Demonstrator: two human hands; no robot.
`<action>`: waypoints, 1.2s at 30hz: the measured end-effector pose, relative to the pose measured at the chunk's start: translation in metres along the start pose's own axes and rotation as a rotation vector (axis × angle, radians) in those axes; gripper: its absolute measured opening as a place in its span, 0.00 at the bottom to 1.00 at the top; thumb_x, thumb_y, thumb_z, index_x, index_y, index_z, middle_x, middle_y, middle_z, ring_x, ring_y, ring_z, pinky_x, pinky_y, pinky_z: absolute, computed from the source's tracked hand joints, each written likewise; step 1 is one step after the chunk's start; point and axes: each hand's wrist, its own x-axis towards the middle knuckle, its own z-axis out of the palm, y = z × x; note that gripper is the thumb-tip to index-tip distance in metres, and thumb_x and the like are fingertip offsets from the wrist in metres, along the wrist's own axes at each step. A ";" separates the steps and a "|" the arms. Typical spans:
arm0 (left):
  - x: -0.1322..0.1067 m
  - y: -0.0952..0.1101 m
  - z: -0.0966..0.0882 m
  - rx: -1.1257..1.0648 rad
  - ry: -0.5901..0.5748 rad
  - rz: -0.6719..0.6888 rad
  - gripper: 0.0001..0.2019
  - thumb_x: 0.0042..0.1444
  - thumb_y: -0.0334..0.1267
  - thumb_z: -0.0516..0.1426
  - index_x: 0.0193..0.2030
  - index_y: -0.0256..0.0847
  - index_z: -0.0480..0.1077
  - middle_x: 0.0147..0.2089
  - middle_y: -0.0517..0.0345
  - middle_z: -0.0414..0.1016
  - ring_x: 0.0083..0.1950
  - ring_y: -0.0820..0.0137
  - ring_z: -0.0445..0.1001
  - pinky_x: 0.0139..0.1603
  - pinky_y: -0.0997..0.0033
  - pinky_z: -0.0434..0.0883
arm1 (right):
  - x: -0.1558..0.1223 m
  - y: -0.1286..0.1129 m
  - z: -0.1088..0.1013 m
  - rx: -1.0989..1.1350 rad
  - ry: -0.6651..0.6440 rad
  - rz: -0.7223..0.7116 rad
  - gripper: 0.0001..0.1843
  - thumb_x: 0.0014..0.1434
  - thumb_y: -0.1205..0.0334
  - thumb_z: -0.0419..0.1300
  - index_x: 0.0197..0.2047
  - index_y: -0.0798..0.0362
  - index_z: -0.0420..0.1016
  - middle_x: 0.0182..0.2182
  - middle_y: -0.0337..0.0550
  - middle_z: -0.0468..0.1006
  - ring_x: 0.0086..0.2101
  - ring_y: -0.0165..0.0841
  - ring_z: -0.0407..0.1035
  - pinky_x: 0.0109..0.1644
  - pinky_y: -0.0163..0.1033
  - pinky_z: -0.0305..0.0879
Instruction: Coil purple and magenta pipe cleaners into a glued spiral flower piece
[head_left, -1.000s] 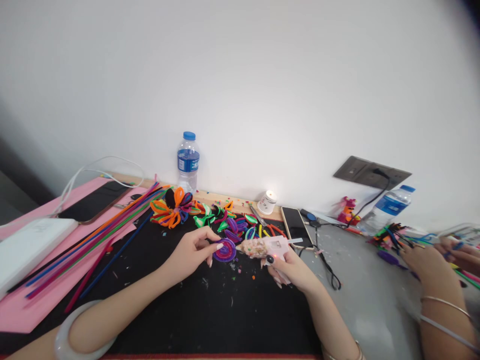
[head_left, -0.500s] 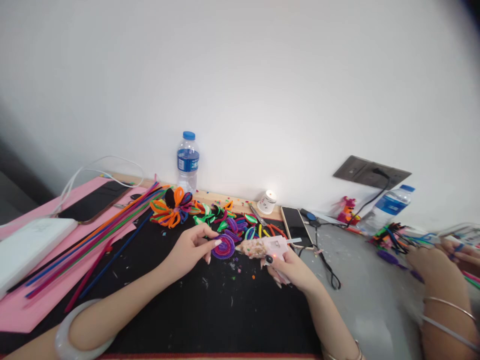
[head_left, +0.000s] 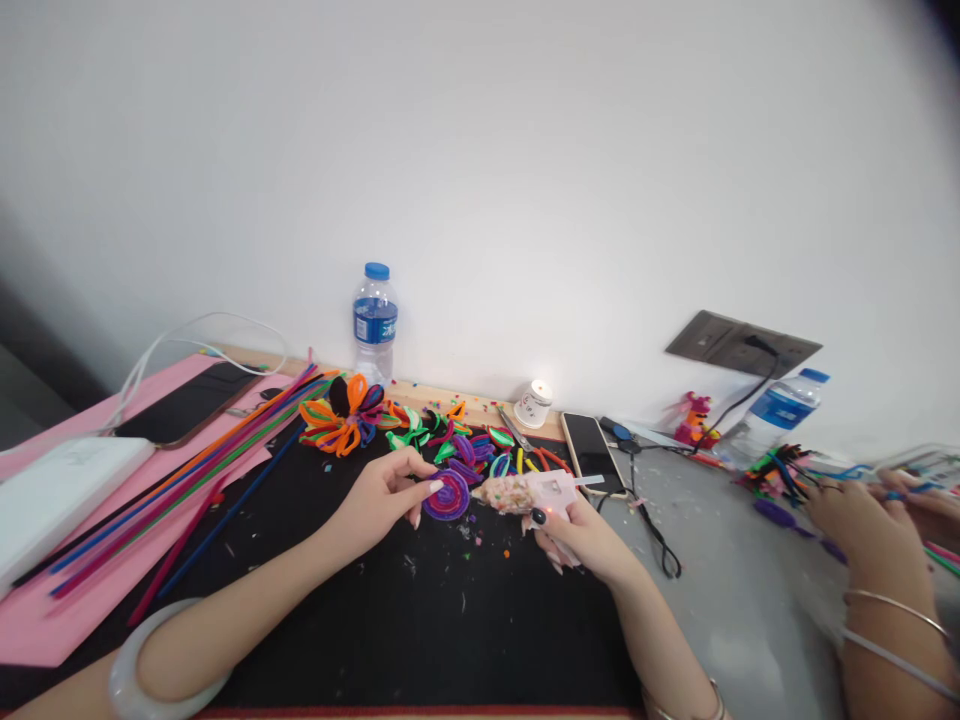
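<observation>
My left hand (head_left: 379,500) pinches a purple and pink pipe-cleaner spiral (head_left: 448,496) just above the black mat (head_left: 420,610). My right hand (head_left: 581,535) is wrapped round a pink glue gun (head_left: 536,492) whose nozzle points left and sits against the spiral's right edge. Behind them lie several small pipe-cleaner loops (head_left: 465,445) and an orange, green and blue pipe-cleaner flower (head_left: 345,415).
Long pipe cleaners (head_left: 187,470) lie on pink paper (head_left: 60,610) at left, with a phone (head_left: 187,402) and a white box (head_left: 56,490). A water bottle (head_left: 375,322), small cup (head_left: 534,404) and second phone (head_left: 591,450) line the wall. Another person's hands (head_left: 862,520) work at right.
My left hand has shifted the spiral slightly right and up, closer to the glue gun's nozzle. The other person's hands at right have moved a little.
</observation>
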 end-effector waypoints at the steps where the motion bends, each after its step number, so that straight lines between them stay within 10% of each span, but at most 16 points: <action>1: 0.000 0.000 0.000 -0.002 -0.005 -0.003 0.09 0.49 0.38 0.61 0.29 0.38 0.65 0.21 0.69 0.66 0.16 0.79 0.65 0.19 0.78 0.64 | 0.000 0.000 0.000 0.003 -0.001 -0.002 0.20 0.53 0.44 0.57 0.31 0.54 0.61 0.12 0.27 0.61 0.11 0.20 0.48 0.14 0.28 0.51; 36: 0.000 -0.001 0.001 -0.038 -0.041 -0.036 0.10 0.47 0.40 0.62 0.28 0.38 0.65 0.24 0.66 0.69 0.18 0.79 0.66 0.21 0.76 0.65 | -0.001 -0.002 0.002 0.011 -0.004 0.000 0.21 0.53 0.42 0.57 0.32 0.53 0.61 0.11 0.26 0.59 0.11 0.20 0.47 0.14 0.29 0.54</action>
